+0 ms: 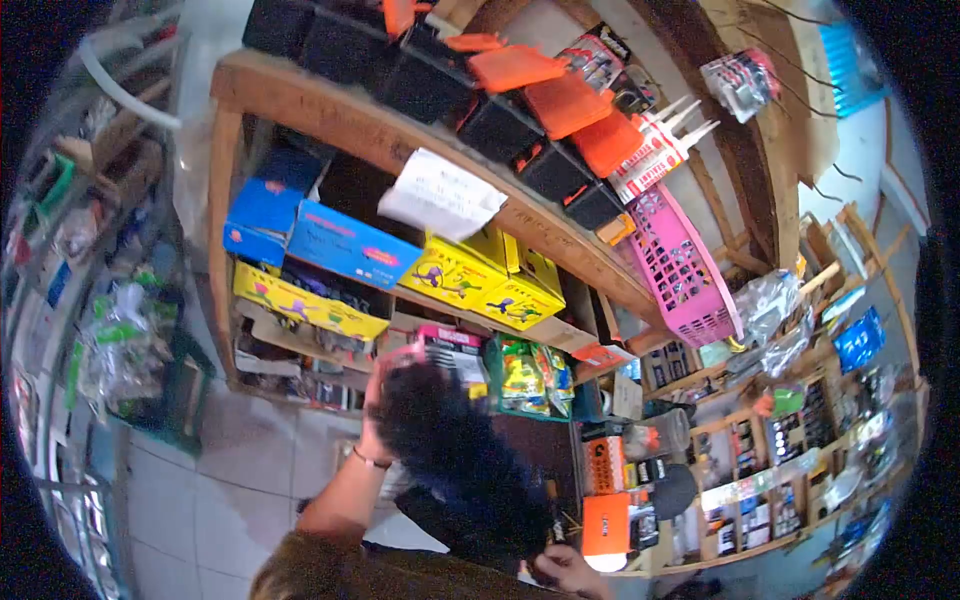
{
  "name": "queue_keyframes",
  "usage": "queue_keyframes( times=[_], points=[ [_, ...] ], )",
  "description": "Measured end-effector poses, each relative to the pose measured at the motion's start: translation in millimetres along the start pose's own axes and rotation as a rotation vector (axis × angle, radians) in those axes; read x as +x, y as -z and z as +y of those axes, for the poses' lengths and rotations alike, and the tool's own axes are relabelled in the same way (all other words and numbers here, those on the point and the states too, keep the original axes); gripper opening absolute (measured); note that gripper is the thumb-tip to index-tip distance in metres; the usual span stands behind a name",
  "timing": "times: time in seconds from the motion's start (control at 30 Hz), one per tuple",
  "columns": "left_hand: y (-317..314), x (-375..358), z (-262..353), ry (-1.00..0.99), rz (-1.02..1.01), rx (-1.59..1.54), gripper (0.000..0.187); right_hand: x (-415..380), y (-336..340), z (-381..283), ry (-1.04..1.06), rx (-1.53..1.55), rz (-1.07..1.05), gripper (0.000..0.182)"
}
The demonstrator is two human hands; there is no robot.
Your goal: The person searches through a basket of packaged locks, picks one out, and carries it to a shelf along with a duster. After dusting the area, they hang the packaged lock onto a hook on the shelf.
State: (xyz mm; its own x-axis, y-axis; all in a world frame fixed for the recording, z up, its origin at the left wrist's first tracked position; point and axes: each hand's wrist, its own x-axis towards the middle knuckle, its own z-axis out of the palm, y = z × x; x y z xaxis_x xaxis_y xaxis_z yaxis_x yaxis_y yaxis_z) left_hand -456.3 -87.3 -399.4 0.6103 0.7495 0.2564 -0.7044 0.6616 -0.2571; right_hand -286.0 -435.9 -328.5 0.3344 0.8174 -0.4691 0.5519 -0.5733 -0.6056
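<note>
A long, black, fluffy feather duster slants across the middle of the head view, its outline soft and partly blurred. At its upper end my left hand is closed around it, with a band on the wrist; most of the fingers are hidden behind the black mass. Low in the view, my right hand is closed at the lower end, near a thin handle-like part. Just beyond the duster's top are a pink-and-black box and a green basket of colourful packets.
A wooden shelf stands ahead, holding blue boxes, yellow boxes and black bins with orange lids. A pink basket sits at its right end. Orange boxes are close to my right hand. Tiled floor lies left.
</note>
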Motion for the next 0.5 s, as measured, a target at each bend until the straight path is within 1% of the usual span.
queue_keyframes(
  times=[0.03, 0.1, 0.13, 0.17, 0.2, 0.23, 0.3, 0.33, 0.37, 0.4, 0.43, 0.47, 0.5],
  points=[
    [-9.6, 2.1, -4.3, -0.004, 0.016, -0.026, 0.058, 2.3, -3.1, -19.2, -0.027, -0.014, -0.006, 0.027],
    [-32.2, 14.0, -6.6, 0.011, 0.145, 0.269, 0.06, 13.5, -23.2, -52.1, -0.085, 0.095, 0.193, 0.03],
    [-30.5, 20.8, -10.3, 0.033, 0.125, 0.219, 0.062, 16.3, -26.9, -49.2, -0.107, 0.09, 0.184, 0.03],
    [-28.8, 26.0, -13.8, 0.053, 0.105, 0.172, 0.064, 22.5, -28.8, -41.9, -0.059, 0.071, 0.157, 0.032],
    [-34.1, 26.8, -15.2, -0.001, 0.075, 0.204, 0.068, 28.1, -28.9, -34.6, -0.007, 0.053, 0.131, 0.034],
    [-13.6, 35.3, -11.5, 0.241, -0.249, -0.061, 0.07, 31.6, -27.8, -27.7, -0.018, 0.052, 0.121, 0.034],
    [-13.7, 40.9, -13.0, 0.192, -0.275, -0.052, 0.072, 33.7, -27.6, -22.6, -0.056, 0.112, 0.098, 0.037],
    [-21.0, 39.1, -16.1, 0.095, -0.096, 0.107, 0.073, 36.2, -29.6, -26.7, -0.171, 0.35, 0.148, 0.034],
    [-30.3, 37.6, -19.8, 0.003, 0.084, 0.27, 0.074, 39.2, -31.1, -30.2, -0.178, 0.364, 0.151, 0.034],
    [-23.4, 40.5, -24.5, -0.006, 0.116, 0.349, 0.079, 39.8, -34.0, -31.8, -0.122, 0.198, 0.189, 0.034],
    [-13.1, 43.1, -30.7, 0.015, 0.124, 0.365, 0.079, 39.1, -37.6, -32.4, -0.066, 0.038, 0.227, 0.035],
    [-2.5, 45.9, -36.0, 0.129, 0.001, 0.193, 0.081, 39.4, -40.9, -33.3, -0.069, 0.071, 0.232, 0.035],
    [0.3, 46.6, -38.3, 0.243, -0.115, 0.02, 0.082, 40.4, -43.6, -34.3, 0.004, 0.059, 0.246, 0.034]
  ],
)
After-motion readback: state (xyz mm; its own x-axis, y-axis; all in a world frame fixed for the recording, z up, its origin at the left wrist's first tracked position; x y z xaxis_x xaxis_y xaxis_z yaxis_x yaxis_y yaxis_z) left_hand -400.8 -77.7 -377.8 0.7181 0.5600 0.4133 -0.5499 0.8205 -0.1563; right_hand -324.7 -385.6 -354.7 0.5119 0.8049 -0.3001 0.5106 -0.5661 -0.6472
